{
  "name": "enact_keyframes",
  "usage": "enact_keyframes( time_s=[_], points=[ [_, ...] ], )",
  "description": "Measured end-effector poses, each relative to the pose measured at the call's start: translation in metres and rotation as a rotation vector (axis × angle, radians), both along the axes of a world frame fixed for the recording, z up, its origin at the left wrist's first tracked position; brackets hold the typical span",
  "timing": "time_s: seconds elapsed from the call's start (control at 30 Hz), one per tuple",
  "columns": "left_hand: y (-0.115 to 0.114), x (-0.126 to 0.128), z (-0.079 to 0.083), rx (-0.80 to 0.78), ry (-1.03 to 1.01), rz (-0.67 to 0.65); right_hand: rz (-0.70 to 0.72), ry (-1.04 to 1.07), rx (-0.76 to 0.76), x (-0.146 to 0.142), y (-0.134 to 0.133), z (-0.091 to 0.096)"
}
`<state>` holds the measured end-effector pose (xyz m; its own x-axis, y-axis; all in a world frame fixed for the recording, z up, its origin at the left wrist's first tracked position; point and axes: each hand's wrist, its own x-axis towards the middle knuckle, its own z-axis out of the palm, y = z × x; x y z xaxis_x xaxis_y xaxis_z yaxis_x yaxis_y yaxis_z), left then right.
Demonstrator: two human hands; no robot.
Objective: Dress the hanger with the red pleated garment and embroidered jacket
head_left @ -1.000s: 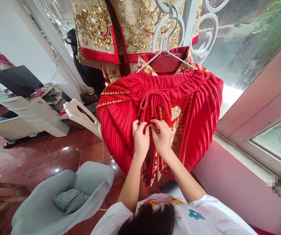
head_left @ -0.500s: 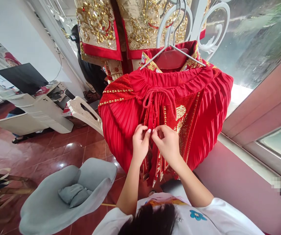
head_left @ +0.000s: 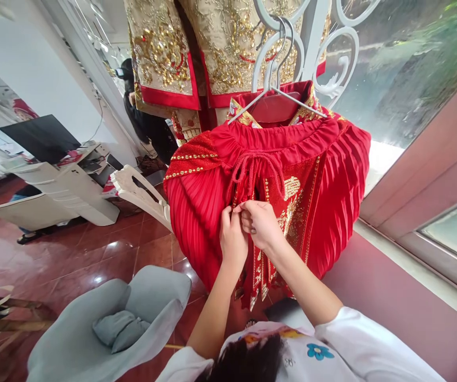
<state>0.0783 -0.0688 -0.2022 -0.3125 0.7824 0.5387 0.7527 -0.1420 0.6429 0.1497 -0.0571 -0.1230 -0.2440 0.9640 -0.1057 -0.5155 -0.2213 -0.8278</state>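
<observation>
one red pleated skirt (head_left: 298,164), on a wire hanger (head_left: 248,106), in front of us; one red cord (head_left: 252,156), looped and tied below the waistband (head_left: 268,138); our left hand (head_left: 234,239) and right hand (head_left: 262,225), together at the skirt's front, fingers bunched; what they pinch, we cannot tell.

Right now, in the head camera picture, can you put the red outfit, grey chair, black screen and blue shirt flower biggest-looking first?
1. Red outfit
2. Grey chair, partly cut off
3. Black screen
4. Blue shirt flower
</observation>
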Motion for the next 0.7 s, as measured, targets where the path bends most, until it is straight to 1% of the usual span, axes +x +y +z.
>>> enact_keyframes(
  time_s=[0.07, 0.17, 0.27, 0.3, 0.37, 0.43, 0.47, 0.5, 0.53, 0.57, 0.6, 0.63, 0.67, 0.7],
  points=[
    [0.000, 0.003, -0.003, 0.002, -0.006, 0.012, -0.045, 0.024, 0.014, -0.001, 0.002, 0.012],
    [0.003, 0.009, -0.005, 0.051, -0.037, -0.006, -0.153, 0.050, 0.098, 0.000, 0.008, 0.034],
    [0.008, 0.014, -0.006, 0.115, -0.067, -0.012, -0.159, 0.061, 0.148, -0.001, 0.016, 0.053],
    [0.009, 0.015, -0.006, 0.119, -0.064, -0.011, -0.154, 0.055, 0.152, -0.001, 0.018, 0.055],
    [0.009, 0.016, -0.006, 0.085, -0.020, -0.006, -0.167, 0.018, 0.180, 0.000, 0.022, 0.054],
    [0.005, 0.013, -0.004, 0.066, 0.050, -0.024, -0.172, -0.104, 0.281, 0.005, 0.024, 0.047],
    [0.001, 0.008, -0.002, 0.094, 0.085, -0.053, -0.170, -0.201, 0.360, 0.010, 0.023, 0.043],
    [-0.003, 0.000, 0.001, 0.162, 0.116, -0.092, -0.180, -0.315, 0.446, 0.016, 0.022, 0.039],
    [-0.007, -0.012, 0.005, 0.271, 0.144, -0.124, -0.215, -0.434, 0.534, 0.023, 0.021, 0.036],
    [-0.011, -0.026, 0.011, 0.400, 0.167, -0.133, -0.284, -0.545, 0.615, 0.030, 0.019, 0.035],
    [-0.012, -0.044, 0.017, 0.530, 0.177, -0.118, -0.385, -0.635, 0.691, 0.036, 0.017, 0.035],
    [-0.012, -0.064, 0.023, 0.642, 0.176, -0.056, -0.509, -0.707, 0.768, 0.041, 0.017, 0.037],
    [-0.008, -0.085, 0.030, 0.668, 0.147, 0.021, -0.635, -0.770, 0.849, 0.045, 0.017, 0.040],
    [-0.002, -0.106, 0.035, 0.624, 0.081, 0.061, -0.748, -0.830, 0.934, 0.046, 0.020, 0.043]
  ],
)
